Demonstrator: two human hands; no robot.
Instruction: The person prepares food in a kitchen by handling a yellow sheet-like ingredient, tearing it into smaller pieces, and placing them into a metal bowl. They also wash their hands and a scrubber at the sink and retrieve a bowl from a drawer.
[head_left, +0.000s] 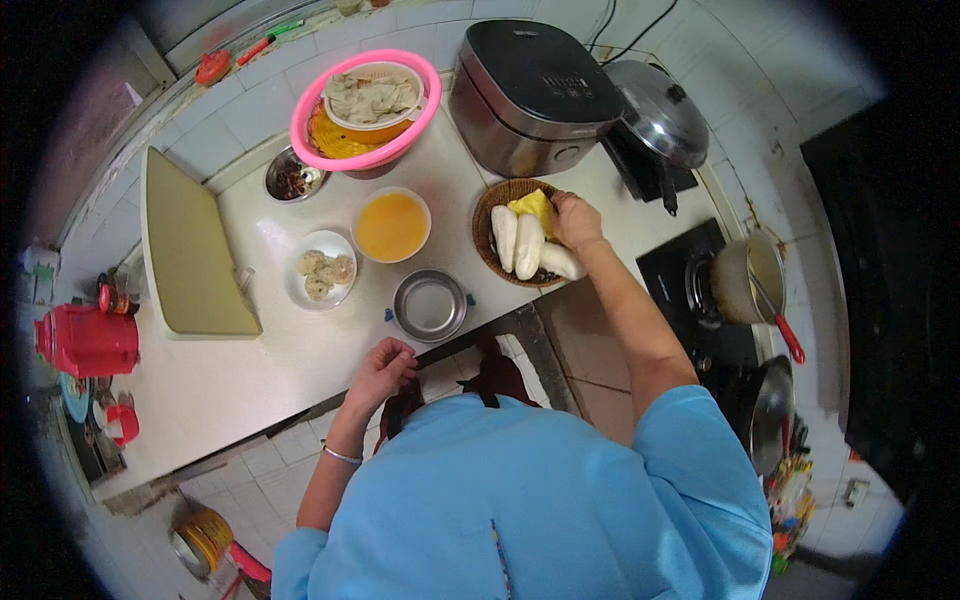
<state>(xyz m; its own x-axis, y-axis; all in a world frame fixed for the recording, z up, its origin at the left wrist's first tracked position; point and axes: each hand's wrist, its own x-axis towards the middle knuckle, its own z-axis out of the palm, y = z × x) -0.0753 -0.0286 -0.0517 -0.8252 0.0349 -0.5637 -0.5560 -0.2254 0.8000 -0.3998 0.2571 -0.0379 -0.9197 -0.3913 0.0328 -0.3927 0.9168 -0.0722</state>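
My right hand (576, 219) is at the right rim of a brown woven basket (484, 244), its curled fingertips by a yellow item (534, 204); whether they grip the item or the rim cannot be told. Three long white pieces of food (529, 246) lie in that basket, one jutting over the rim. My left hand (384, 369) hangs by the counter's front edge, loosely curled, with nothing visible in it. Just beyond it stands a round metal pan (430, 305) with small blue handles. Behind are a bowl of orange-yellow liquid (391, 226) and a white bowl (294, 289) holding pale lumps (327, 274).
A rice cooker (534, 97), a pink basin (300, 135) and a small metal bowl (291, 174) line the back. Rightward are a lidded pan (664, 112) and a gas stove (679, 285) with a pot (731, 279). An upright beige board (191, 251) and red kettle (94, 341) stand left.
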